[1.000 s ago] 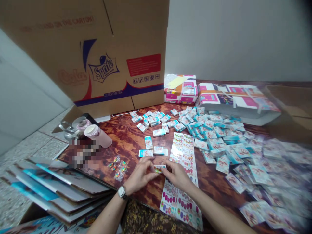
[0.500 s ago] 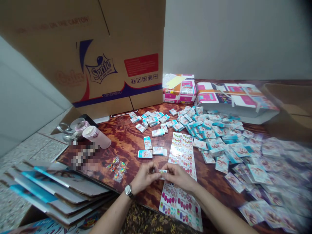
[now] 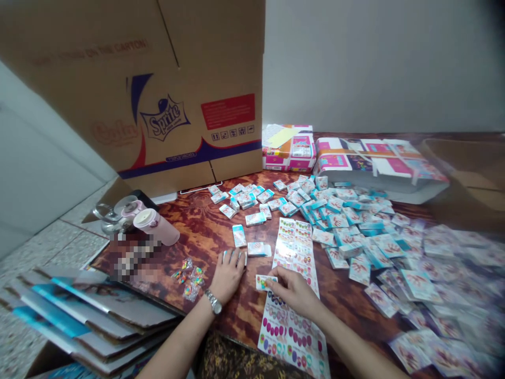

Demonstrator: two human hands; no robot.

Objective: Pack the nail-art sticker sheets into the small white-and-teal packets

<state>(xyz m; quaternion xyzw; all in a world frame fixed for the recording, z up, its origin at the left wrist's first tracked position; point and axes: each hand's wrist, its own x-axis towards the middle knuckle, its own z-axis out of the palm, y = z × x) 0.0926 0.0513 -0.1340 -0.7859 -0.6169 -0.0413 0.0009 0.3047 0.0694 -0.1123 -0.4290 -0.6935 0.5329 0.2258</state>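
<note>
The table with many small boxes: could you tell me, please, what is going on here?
The person's right hand holds a small printed strip above the patterned sheets. The left hand is palm down near two small boxes; its fingers cover most of a third. A heap of boxes lies to the right, and small colourful packets lie to the left.
</note>
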